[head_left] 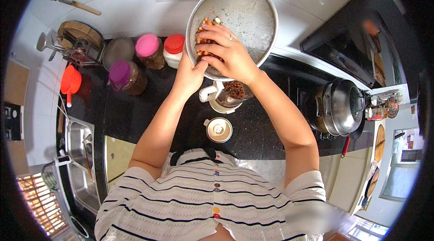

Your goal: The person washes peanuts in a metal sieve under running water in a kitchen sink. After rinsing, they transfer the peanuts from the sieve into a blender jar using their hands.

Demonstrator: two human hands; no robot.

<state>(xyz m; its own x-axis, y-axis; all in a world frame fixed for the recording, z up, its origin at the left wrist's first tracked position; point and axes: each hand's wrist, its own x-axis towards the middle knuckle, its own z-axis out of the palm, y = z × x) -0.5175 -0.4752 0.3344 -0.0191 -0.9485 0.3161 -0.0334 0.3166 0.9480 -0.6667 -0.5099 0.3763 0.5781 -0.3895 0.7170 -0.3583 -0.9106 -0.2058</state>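
Observation:
A round, shallow metal tray [246,19] is tilted above the black counter, with peanuts [206,42], tan and reddish brown, bunched at its left side. My left hand [190,71] grips the tray by its lower left rim. Over the peanuts lies my right hand [226,51], its fingers bent and apart, with a ring on one. Directly below the tray stands a blender jar [226,102] with a white handle, partly hidden by the tray and my right forearm. Brown nuts [234,89] show inside the jar. A round white lid [219,130] sits on the counter nearer to me.
Jars with pink [147,45], purple [119,74] and red [174,44] lids stand at the left, near a red strainer [71,80]. A steel sink [82,164] is at the lower left. On the right are a lidded pot [341,105] and a black microwave [348,37].

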